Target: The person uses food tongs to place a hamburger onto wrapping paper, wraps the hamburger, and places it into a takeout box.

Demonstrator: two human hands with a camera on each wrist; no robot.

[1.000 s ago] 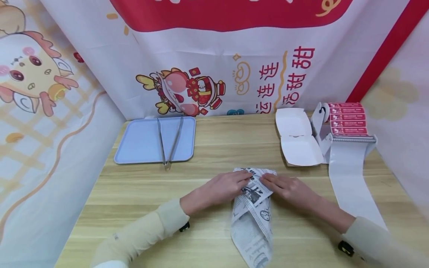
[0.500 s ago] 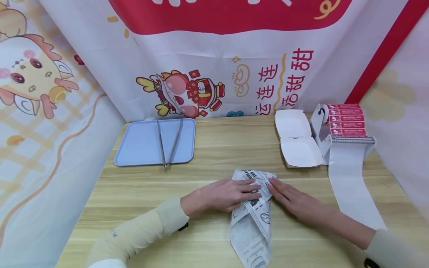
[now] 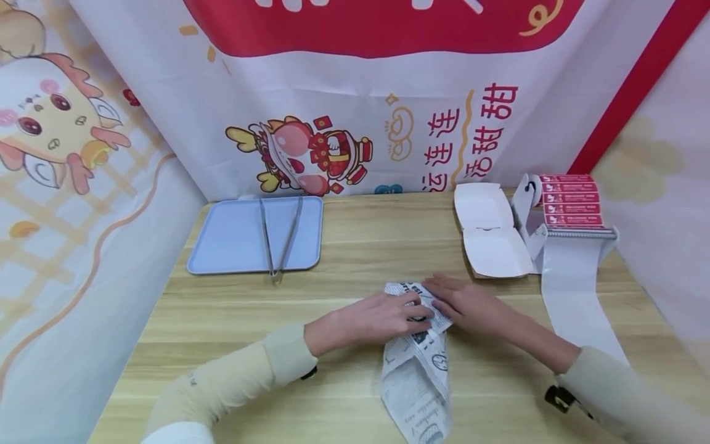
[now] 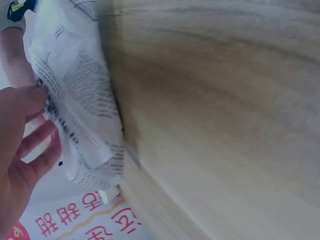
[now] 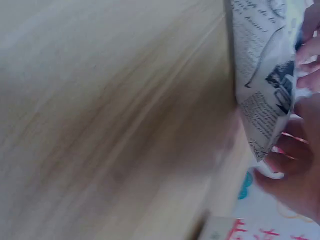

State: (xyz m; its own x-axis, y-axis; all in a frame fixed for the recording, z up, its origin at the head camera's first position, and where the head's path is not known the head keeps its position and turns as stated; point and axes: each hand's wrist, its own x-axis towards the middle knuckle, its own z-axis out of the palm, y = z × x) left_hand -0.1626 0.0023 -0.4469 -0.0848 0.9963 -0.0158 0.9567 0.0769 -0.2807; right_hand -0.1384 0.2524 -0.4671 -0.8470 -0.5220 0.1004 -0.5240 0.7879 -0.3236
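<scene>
A sheet of newsprint-patterned wrapping paper, folded into a long packet, lies on the wooden table in front of me. Its far end has overlapping flaps, and the near end tapers toward the bottom of the head view. My left hand rests on the upper flap from the left, fingers slightly bent over the print. From the other side my right hand lays its extended fingers along the packet's far right edge. In the left wrist view, the thumb is right at the paper's edge. What the packet contains is hidden.
A blue tray with metal tongs across it stands at the back left. Back right are an opened white carton and a label dispenser whose white strip trails forward. A printed curtain borders the table.
The right hand slid down the packet's right edge, then came back to its far corner. The left hand moved inward over the flap, its fingers bending more. The packet stayed nearly in place.
</scene>
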